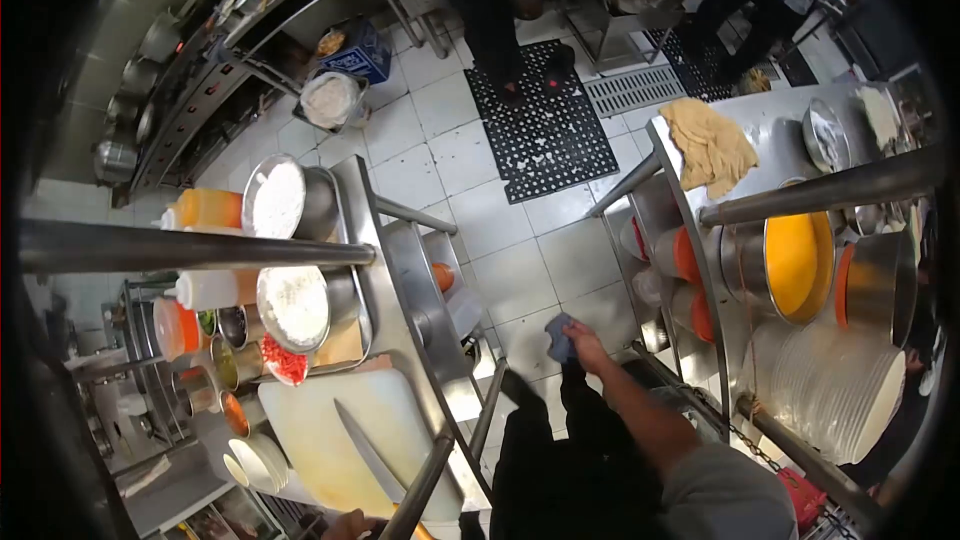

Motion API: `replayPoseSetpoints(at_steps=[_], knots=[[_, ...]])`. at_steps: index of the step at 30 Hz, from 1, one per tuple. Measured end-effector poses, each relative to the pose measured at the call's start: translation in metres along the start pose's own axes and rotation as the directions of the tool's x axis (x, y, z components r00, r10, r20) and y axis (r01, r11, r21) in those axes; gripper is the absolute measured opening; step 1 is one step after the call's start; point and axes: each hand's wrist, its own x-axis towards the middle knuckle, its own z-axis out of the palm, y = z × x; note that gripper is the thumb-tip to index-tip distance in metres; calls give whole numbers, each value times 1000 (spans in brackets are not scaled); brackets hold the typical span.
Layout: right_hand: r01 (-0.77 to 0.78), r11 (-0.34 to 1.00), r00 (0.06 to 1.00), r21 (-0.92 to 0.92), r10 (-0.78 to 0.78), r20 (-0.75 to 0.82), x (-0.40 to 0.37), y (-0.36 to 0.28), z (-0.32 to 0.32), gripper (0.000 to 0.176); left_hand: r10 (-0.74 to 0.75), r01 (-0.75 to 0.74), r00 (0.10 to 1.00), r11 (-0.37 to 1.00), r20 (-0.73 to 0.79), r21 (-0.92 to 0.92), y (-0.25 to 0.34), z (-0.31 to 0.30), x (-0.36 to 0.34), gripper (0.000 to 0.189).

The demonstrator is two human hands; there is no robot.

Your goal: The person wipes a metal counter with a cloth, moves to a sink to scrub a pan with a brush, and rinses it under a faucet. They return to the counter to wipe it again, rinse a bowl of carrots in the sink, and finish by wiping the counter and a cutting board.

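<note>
My right hand hangs low in the aisle between two steel counters, its fingers closed on a small blue cloth. My grey-sleeved forearm runs back from it to the lower right. Only a sliver of my left hand shows at the bottom edge, beside the white cutting board; its fingers are cut off by the frame. A long knife lies diagonally on that board, its handle end near the bottom edge and close to my left hand.
The left counter holds two steel bowls of white food, squeeze bottles and small sauce tins. The right counter holds a pot of orange sauce, stacked white plates and a yellow cloth. Two people stand beyond, one on a black floor mat.
</note>
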Motion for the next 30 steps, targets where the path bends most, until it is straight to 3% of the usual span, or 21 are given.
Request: replayPoseSetpoints(at_steps=[1, 2, 3, 4, 5, 6, 7, 8, 9, 10, 12, 16, 18, 20, 21, 24, 25, 26, 28, 29, 30], knots=[[20, 1000, 999, 22, -21, 28, 14, -9, -2, 58, -322, 307, 913, 947, 251, 99, -12, -37, -24, 65], [39, 998, 998, 41, -41, 51, 27, -29, -4, 60, -419, 377, 858, 907, 297, 191, 11, -32, -22, 56], [100, 994, 995, -34, -99, 30, 20, -69, 11, 59, -576, 363, 691, 800, 438, 478, 8, -45, -33, 39], [155, 982, 988, -108, -154, 19, 7, -113, 39, 59, -784, 699, 371, 588, 497, 407, 11, -43, -29, 33], [186, 979, 982, -81, -184, 42, 13, -136, 56, 60, -818, 900, 3, 253, 575, 355, 12, -36, -19, 29], [219, 974, 974, -52, -216, 60, 22, -154, 70, 60, -767, 662, -176, 372, 617, 651, 9, -29, -11, 26], [226, 974, 966, 31, -228, 120, 48, -160, 82, 56, -616, 693, 176, 631, 768, 347, 7, -11, -22, 25], [227, 967, 953, 117, -245, 177, 72, -164, 95, 52, -521, 677, 332, 712, 787, 186, 20, 9, -7, 27], [229, 967, 953, 113, -246, 179, 79, -177, 113, 52, -599, 826, 251, 543, 760, 155, 25, 21, 2, 32], [258, 955, 930, 147, -287, 231, 81, -197, 133, 48, -471, 797, 417, 600, 777, -63, 20, 38, 9, 33], [287, 944, 897, 163, -325, 299, 83, -232, 170, 43, -404, 532, 694, 846, 596, -46, 15, 66, 27, 30], [519, 855, 807, 5, -492, 327, 55, -276, 237, 32, -376, 450, 812, 891, 446, -67, 11, 90, 57, 27], [716, 679, 655, -164, -571, 494, 46, -270, 265, 25, -596, 770, 604, 608, 529, -194, 7, 92, 57, 27], [949, 54, 266, -309, -659, 703, 39, -267, 291, 23, -622, 786, 584, 593, 522, -172, 0, 94, 63, 28], [945, -5, 244, -327, -654, 716, 41, -264, 299, 21, -717, 844, 522, 512, 462, -159, -1, 95, 66, 29], [938, 78, 272, -338, -771, 575, 103, -273, 307, 23, -852, 901, 421, 355, 310, -249, 1, 105, 82, 34], [924, 172, 318, -342, -842, 436, 121, -291, 315, 24, -771, 804, 595, 570, 228, -169, -8, 110, 85, 37], [786, 542, 614, -298, -740, 274, 138, -306, 319, 22, -650, 666, 740, 744, 173, -56, -17, 114, 90, 41], [719, 677, 694, -159, -709, 124, 201, -332, 311, 22, -561, 562, 827, 825, 35, -58, -4, 135, 129, 65], [541, 836, 839, -89, -529, 128, 227, -338, 297, 26, -408, 409, 912, 912, -47, 20, -6, 139, 143, 75], [522, 848, 851, -91, -512, 114, 244, -335, 288, 26, -286, 289, 951, 957, -120, 5, -7, 146, 158, 83]])
